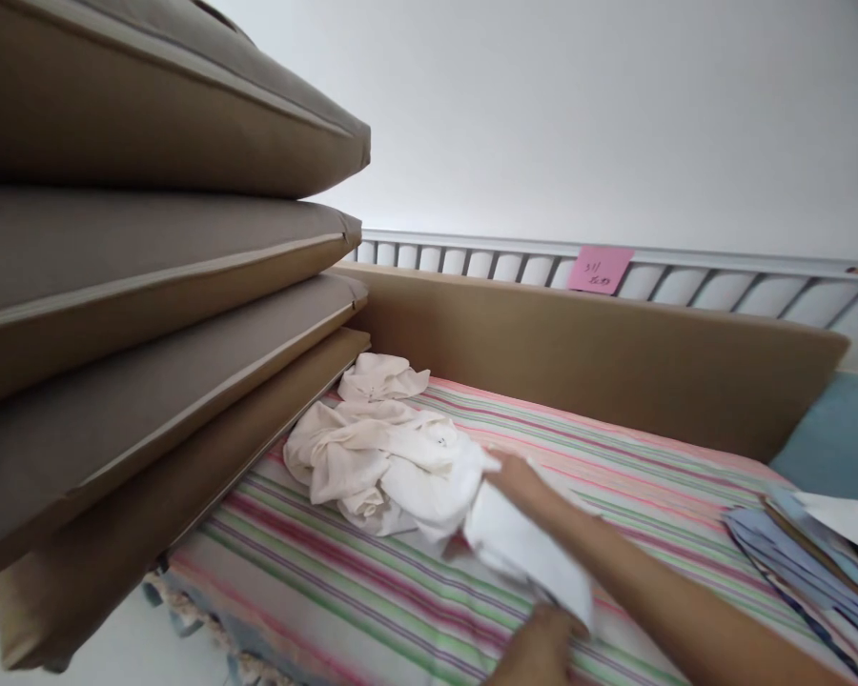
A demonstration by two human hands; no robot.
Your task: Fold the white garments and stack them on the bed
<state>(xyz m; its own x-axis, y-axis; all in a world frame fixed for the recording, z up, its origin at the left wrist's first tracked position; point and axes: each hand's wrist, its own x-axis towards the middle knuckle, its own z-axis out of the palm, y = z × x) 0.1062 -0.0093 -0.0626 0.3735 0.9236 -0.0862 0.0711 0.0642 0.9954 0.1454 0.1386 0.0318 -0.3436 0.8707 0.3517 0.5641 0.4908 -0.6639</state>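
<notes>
White cloth (533,548) stretched between both hands over the striped bedsheet (400,595), beside the crumpled white fabric pile (400,457); left hand (543,643) nearly closed on its near end; right hand (519,481) pinching the far end, fingertips blurred; best handling, as judged: light, even tension, grip right at the edges, creases eased outward, cloth kept low and apart from the pile so loose folds don't snag or drag along.

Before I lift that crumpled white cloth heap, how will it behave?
The white heap will probably flop, given its loose folds. The fabric looks thin, so likely light. Rolling seems unlikely, since it lies slumped on the striped cover.
</notes>
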